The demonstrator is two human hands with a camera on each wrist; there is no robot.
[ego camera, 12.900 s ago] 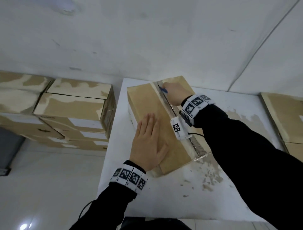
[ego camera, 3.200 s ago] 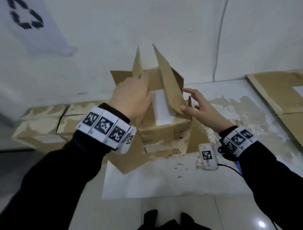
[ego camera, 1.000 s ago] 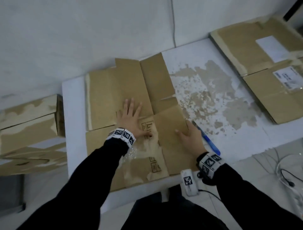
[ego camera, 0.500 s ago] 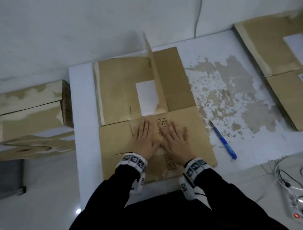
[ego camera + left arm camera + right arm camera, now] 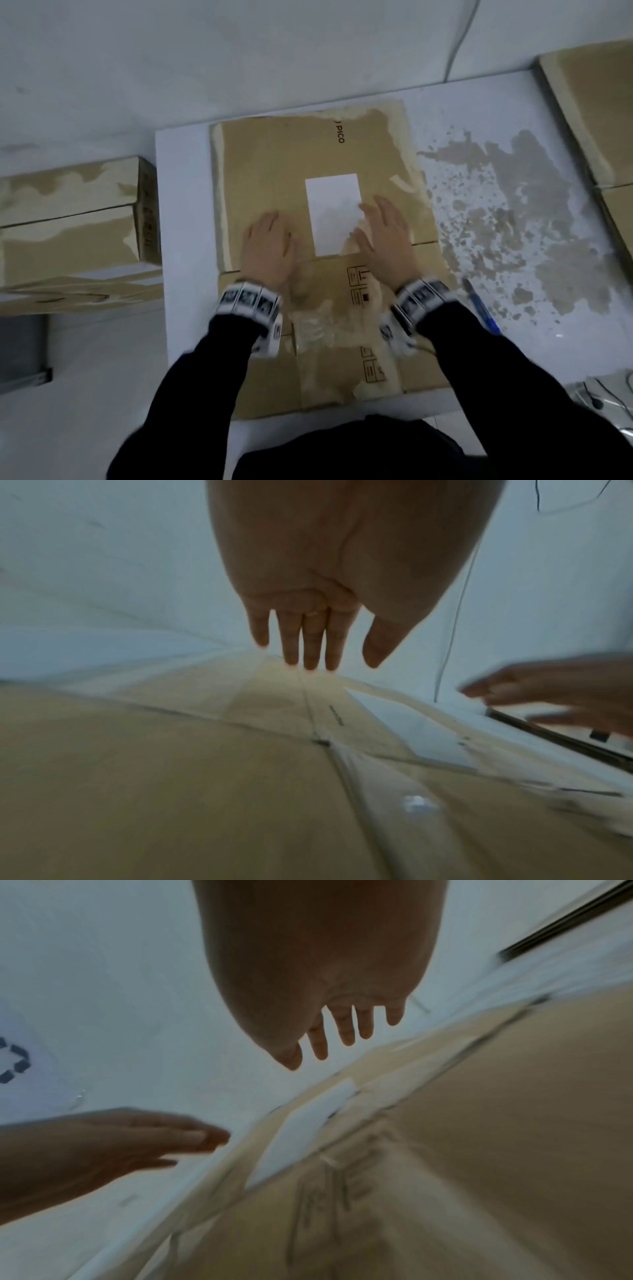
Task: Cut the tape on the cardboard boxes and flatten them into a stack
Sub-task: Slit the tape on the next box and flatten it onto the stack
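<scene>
Brown corrugated cardboard, a flattened box (image 5: 308, 164), lay spread on the white tabletop (image 5: 185, 192), its far edge close to the pale wall and its near edge at the table's front. A white rectangular label (image 5: 333, 212) sat near the middle of the upper panel, with "PICO" printed beyond it. Clear, crinkled packing tape (image 5: 322, 329) ran along the centre seam of the near panel, beside printed handling symbols.

Left hand (image 5: 267, 246) was over the cardboard just left of the label, fingers straight and close together, holding nothing. In the left wrist view its fingers (image 5: 310, 639) pointed toward the far edge, extended; contact with the board could not be confirmed. Right hand (image 5: 387, 236) was at the label's right edge, fingers straight and slightly fanned, also holding nothing; the right wrist view showed its fingers (image 5: 346, 1026) extended above the board. Both hands were motion-blurred.

A blue pen-shaped cutter (image 5: 481, 310) lay on the table just beside the flattened box's right edge, near the right wrist. Several sealed brown cardboard boxes (image 5: 72, 219) were stacked left of the table. More flattened brown cardboard (image 5: 589, 113) lay at the table's right side, well apart from the hands. Brown patches marked the tabletop between the two.
</scene>
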